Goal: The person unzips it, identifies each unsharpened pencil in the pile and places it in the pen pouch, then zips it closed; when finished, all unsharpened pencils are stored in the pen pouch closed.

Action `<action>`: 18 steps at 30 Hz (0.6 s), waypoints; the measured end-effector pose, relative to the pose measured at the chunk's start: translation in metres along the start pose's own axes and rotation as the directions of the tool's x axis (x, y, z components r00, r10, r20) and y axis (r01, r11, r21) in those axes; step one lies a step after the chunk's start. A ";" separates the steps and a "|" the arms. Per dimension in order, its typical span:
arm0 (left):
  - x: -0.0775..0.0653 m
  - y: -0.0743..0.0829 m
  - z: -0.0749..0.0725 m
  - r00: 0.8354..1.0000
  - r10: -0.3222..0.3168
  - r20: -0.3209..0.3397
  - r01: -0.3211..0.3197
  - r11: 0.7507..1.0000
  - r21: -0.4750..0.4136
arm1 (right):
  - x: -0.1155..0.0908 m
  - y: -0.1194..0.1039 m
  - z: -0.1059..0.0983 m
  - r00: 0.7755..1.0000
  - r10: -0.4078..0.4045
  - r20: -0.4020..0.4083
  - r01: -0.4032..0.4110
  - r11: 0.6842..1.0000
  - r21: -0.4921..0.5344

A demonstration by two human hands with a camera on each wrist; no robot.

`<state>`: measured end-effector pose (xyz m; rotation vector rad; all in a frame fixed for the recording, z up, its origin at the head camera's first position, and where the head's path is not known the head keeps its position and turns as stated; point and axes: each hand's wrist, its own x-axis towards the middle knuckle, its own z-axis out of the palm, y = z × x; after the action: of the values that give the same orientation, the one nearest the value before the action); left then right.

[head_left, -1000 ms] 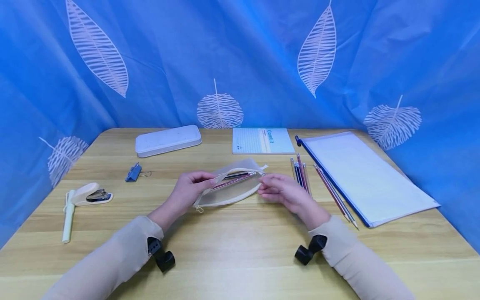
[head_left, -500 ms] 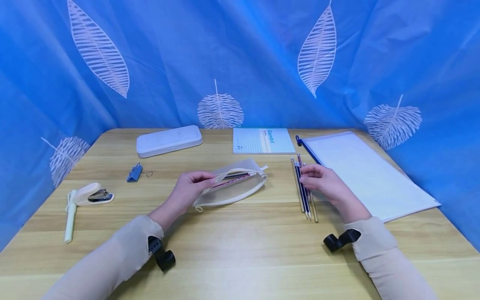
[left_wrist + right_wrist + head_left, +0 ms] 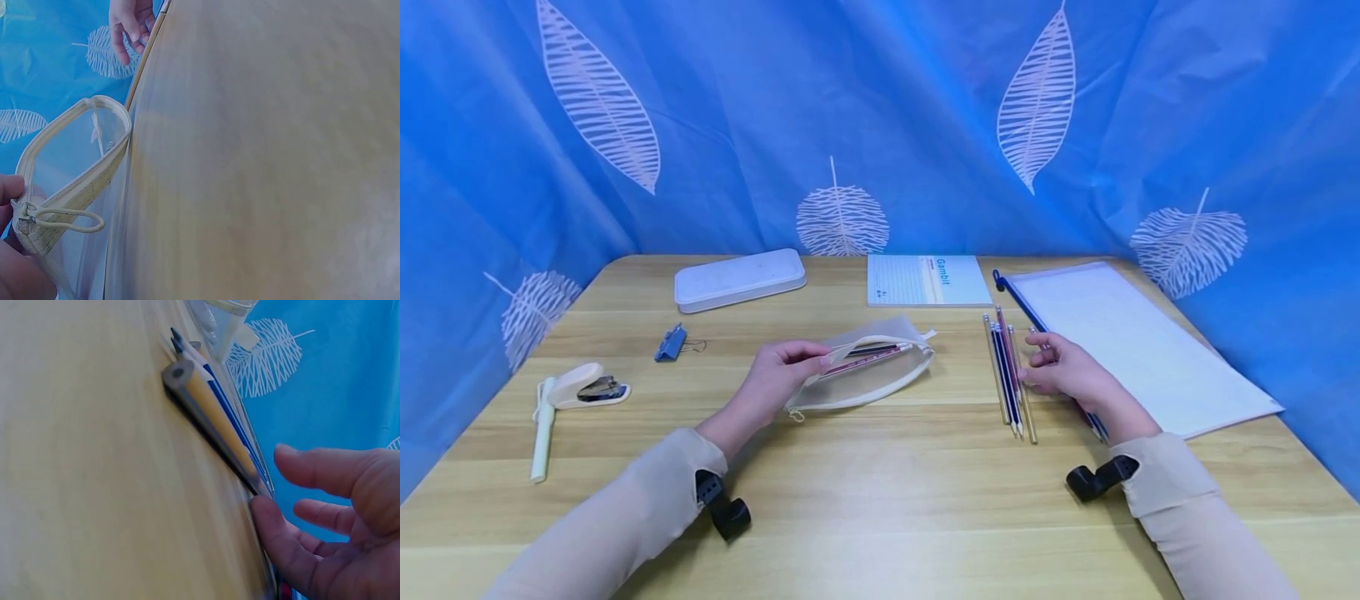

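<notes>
While the left hand (image 3: 775, 379) pinches the near-left edge of a translucent zip pouch (image 3: 874, 385) between thumb and fingers, the right hand (image 3: 1069, 379) hangs at the right with nothing in its grasp, thumb and forefinger apart. The pouch lies on the middle of the wooden table (image 3: 865, 500), its mouth parted toward the near side; pencils (image 3: 868, 362), one of them red, rest inside, and a cord loop (image 3: 78, 212) dangles at the held corner. Just left of the right hand, a cluster of pencils (image 3: 1006, 375) in gold, dark blue and red lies side by side; whether a fingertip touches the nearest one cannot be told. More pencils (image 3: 1096, 425) show partly from under that hand, beside a blue-edged zip folder (image 3: 1135, 350). At the far middle is a "Gambit" notebook (image 3: 895, 282), with a white case (image 3: 740, 281) at the far left. Nearer, on the left, are a blue binder clip (image 3: 670, 343) and a cream stapler (image 3: 575, 387) touching a pale green rod (image 3: 542, 442).
</notes>
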<state>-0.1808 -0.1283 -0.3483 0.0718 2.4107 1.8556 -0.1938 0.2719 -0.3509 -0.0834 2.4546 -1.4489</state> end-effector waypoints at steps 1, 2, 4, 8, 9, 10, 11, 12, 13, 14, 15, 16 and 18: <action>0.000 0.000 0.000 1.000 -0.001 -0.001 0.001 1.000 0.001 | 0.001 0.000 0.000 1.000 0.007 0.000 -0.007 1.000 0.008; 0.000 0.001 0.000 1.000 -0.001 -0.001 0.001 1.000 0.001 | 0.002 0.000 0.000 1.000 0.012 0.002 -0.012 1.000 0.015; 0.000 0.001 0.000 1.000 0.001 0.002 -0.001 1.000 0.007 | 0.003 -0.001 0.000 1.000 0.024 -0.006 -0.024 1.000 -0.006; 0.000 0.001 0.000 1.000 -0.009 0.005 0.009 1.000 0.007 | 0.003 -0.004 0.000 0.999 0.044 -0.015 -0.045 0.997 -0.062; 0.000 0.000 0.000 1.000 -0.008 0.007 0.008 1.000 0.009 | 0.003 -0.005 0.000 0.999 0.052 -0.015 -0.053 0.995 -0.082; 0.000 0.001 0.000 1.000 -0.011 0.005 0.011 1.000 0.005 | 0.003 -0.005 0.000 0.998 0.061 -0.014 -0.062 0.993 -0.100; 0.000 0.001 0.000 1.000 -0.013 0.005 0.013 1.000 0.003 | 0.003 -0.006 0.000 0.998 0.069 -0.014 -0.070 0.990 -0.122; 0.000 0.000 0.000 1.000 -0.013 0.004 0.013 1.000 0.001 | 0.003 -0.007 0.000 0.997 0.076 -0.014 -0.077 0.986 -0.146; -0.001 0.000 0.000 1.000 -0.013 0.003 0.013 1.000 0.003 | 0.003 -0.007 0.000 0.996 0.083 -0.013 -0.084 0.982 -0.170; -0.001 0.001 0.000 1.000 -0.013 0.002 0.013 1.000 0.004 | 0.003 -0.008 0.001 0.996 0.088 -0.011 -0.089 0.977 -0.194; -0.001 0.001 0.000 1.000 -0.012 0.000 0.012 1.000 0.006 | 0.003 -0.008 0.001 0.996 0.093 -0.010 -0.093 0.973 -0.212; -0.002 0.001 0.000 1.000 -0.014 -0.002 0.014 1.000 0.004 | 0.003 -0.009 0.002 0.995 0.097 -0.010 -0.097 0.969 -0.227; -0.002 0.001 0.000 1.000 -0.013 -0.004 0.013 1.000 0.006 | 0.004 -0.009 0.003 0.995 0.101 -0.010 -0.100 0.962 -0.256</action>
<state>-0.1789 -0.1285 -0.3473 0.0527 2.4128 1.8450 -0.1974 0.2644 -0.3447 -0.0138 2.5902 -1.0842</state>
